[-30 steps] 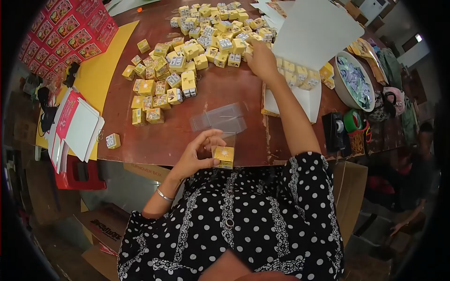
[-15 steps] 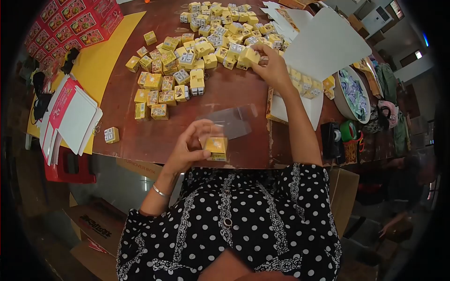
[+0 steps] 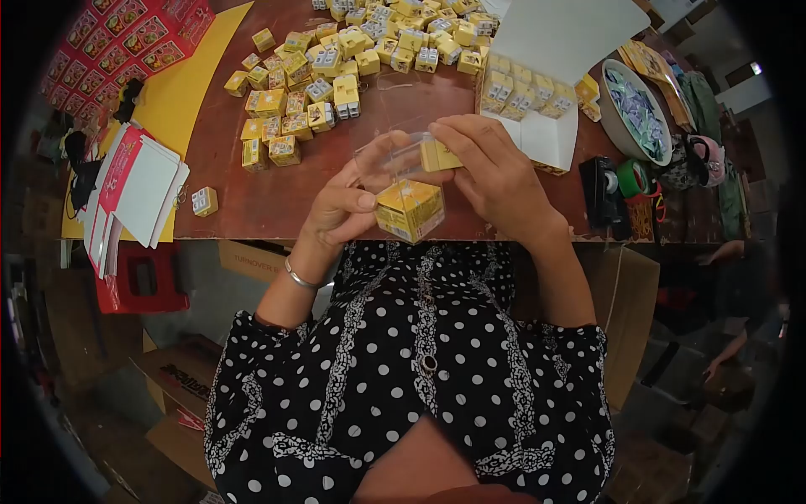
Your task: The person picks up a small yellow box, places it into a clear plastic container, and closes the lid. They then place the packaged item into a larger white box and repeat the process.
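Observation:
My left hand [image 3: 337, 204] is closed around a clear plastic sleeve [image 3: 374, 156] above the table's front edge. A small yellow printed box [image 3: 410, 212] shows inside the lower end of the sleeve. My right hand [image 3: 504, 178] pinches another small yellow box [image 3: 437, 156] right at the sleeve's upper part, overlapping it in this view. Beyond the hands lies a large heap of yellow boxes [image 3: 353, 42], some with pale grey-white blocks on one side. A single box [image 3: 204, 202] stands apart at the left.
At the right, an open white carton [image 3: 547, 143] holds rows of yellow boxes in clear packs. A bowl of purple packets [image 3: 635, 113], a tape dispenser [image 3: 599, 189] and green tape [image 3: 628, 180] sit farther right. White-and-pink cards [image 3: 138, 185] lie left, below a red patterned box [image 3: 126, 42].
My right hand has come from the heap to the sleeve with a yellow box. My left hand has raised the sleeve and its box. The view has shifted downward.

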